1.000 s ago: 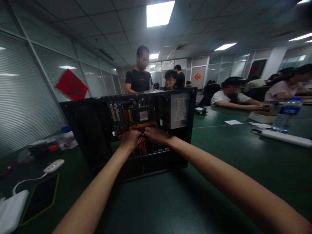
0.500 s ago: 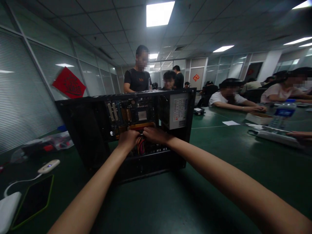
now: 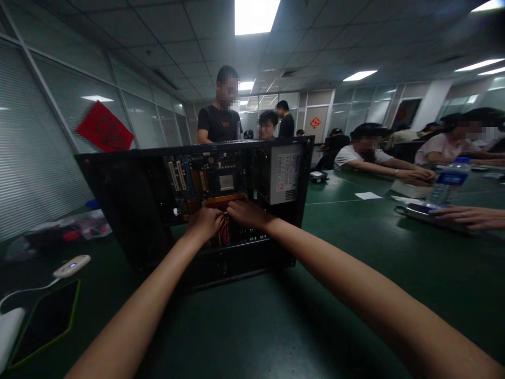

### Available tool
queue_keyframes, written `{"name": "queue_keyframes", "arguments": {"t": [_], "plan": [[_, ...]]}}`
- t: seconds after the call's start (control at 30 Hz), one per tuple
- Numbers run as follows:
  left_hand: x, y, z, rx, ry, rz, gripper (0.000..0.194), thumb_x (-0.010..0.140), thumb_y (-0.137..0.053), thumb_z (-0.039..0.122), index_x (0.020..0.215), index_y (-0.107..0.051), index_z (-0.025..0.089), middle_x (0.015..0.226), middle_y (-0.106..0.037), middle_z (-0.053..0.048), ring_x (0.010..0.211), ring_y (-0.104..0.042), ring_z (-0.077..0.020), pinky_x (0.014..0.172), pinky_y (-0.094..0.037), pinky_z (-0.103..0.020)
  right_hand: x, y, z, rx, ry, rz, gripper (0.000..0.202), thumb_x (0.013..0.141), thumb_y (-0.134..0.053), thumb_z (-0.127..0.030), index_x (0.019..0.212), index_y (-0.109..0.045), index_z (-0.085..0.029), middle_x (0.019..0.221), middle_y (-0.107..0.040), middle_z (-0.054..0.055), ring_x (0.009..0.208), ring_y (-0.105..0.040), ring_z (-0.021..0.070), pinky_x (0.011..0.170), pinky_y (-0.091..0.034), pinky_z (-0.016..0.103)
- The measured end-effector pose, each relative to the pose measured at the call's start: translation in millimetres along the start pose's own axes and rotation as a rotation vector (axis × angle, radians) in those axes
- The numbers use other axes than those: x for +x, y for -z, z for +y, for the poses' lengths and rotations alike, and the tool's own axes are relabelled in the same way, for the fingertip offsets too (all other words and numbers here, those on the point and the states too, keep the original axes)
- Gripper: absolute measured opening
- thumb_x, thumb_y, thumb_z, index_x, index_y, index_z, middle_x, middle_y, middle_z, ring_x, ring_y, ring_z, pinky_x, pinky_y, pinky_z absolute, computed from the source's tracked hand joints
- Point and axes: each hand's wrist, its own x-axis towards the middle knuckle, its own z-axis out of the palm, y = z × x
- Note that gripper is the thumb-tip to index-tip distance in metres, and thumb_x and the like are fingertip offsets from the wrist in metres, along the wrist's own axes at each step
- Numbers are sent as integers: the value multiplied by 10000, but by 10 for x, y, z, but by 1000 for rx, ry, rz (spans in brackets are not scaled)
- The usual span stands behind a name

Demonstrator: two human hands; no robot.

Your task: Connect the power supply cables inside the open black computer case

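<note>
An open black computer case [image 3: 244, 266] stands upright on the table, its inside facing me. Both my hands reach into it below the motherboard [image 3: 232, 164]. My left hand [image 3: 205, 223] is closed, thumb and fingers pinched at the top of a bundle of coloured wires [image 3: 224, 232]. My right hand [image 3: 249, 213] is closed too, its fingertips meeting the left ones at the same wires, just under the orange memory slots [image 3: 223, 201]. The fingers cover whatever end of the bundle lies between them. A silver power supply [image 3: 284, 176] sits in the case's upper right corner.
At left lie a phone [image 3: 47, 321], a white device with a cable [image 3: 72, 266] and a plastic bag [image 3: 71, 226]. At right stand a water bottle [image 3: 450, 181] and a box [image 3: 412, 188], near another person's hand [image 3: 469, 217]. Several people sit or stand beyond.
The view has shifted slightly, so the case and hands appear a little further left. My hands keep their pinch at the wires. The other person's hand at right has moved further into view.
</note>
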Motion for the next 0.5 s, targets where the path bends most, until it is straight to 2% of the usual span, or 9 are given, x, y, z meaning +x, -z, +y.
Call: {"name": "queue_keyframes", "arguments": {"t": [0.23,0.5], "plan": [[29,-16,-1,0,27,29,293,943,-502,361,1050,-765,290,1036,-766,-52,947,-699,-221,753,-465,-280,-13,71,-39,19,-83,7,246,1018,-383,-212,1115,-598,-142,1111,-631,116,1009,-613,236,710,-478,320],[38,-22,11,4,26,3,304,952,-487,339,1015,-768,242,1005,-763,-88,926,-701,-224,779,-468,-286,-15,69,-33,49,-129,-36,252,998,-396,-188,1085,-625,-129,1080,-681,141,1005,-642,242,779,-472,336]]}}
